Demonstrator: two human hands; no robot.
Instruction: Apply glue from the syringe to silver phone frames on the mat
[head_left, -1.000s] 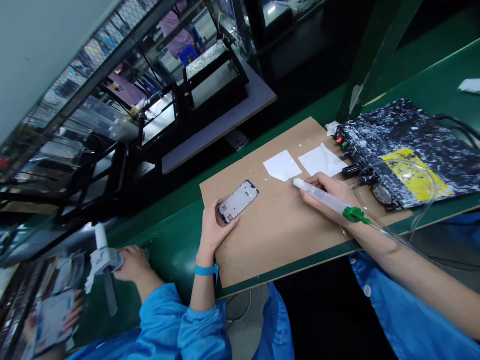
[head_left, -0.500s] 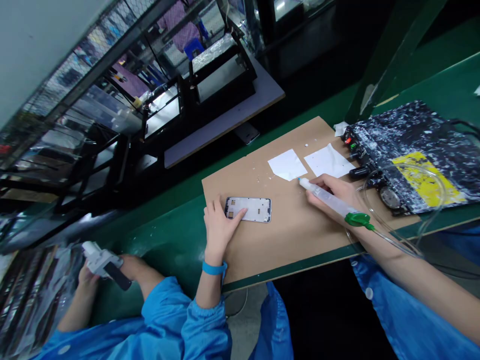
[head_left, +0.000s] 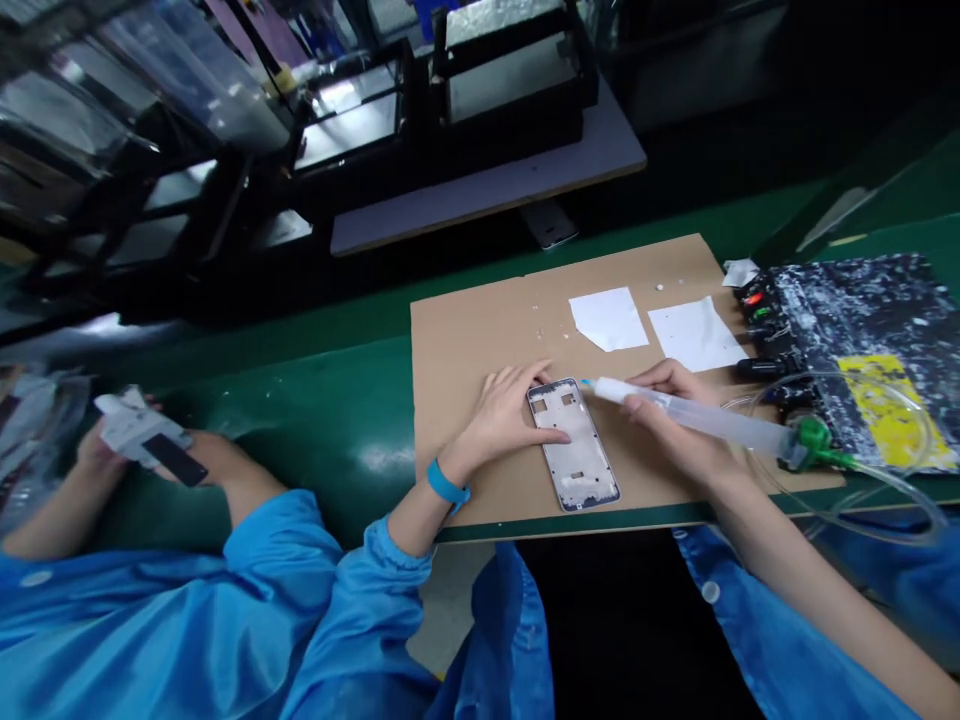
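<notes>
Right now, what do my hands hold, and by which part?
Right hand: the syringe, by its barrel. Left hand: the phone frame, by its left edge.

We see a pale grey phone frame (head_left: 581,465) with dark ends and two square cut-outs near its far end, set aslant over the cardboard (head_left: 465,330). We hold a translucent syringe (head_left: 739,422) low and nearly level, its blue tip (head_left: 587,383) just beside the frame's far right corner.

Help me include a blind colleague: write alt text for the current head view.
A person's left hand holds a phone frame on brown board; the right hand holds a syringe, its blue tip near the frame's edge.
</notes>
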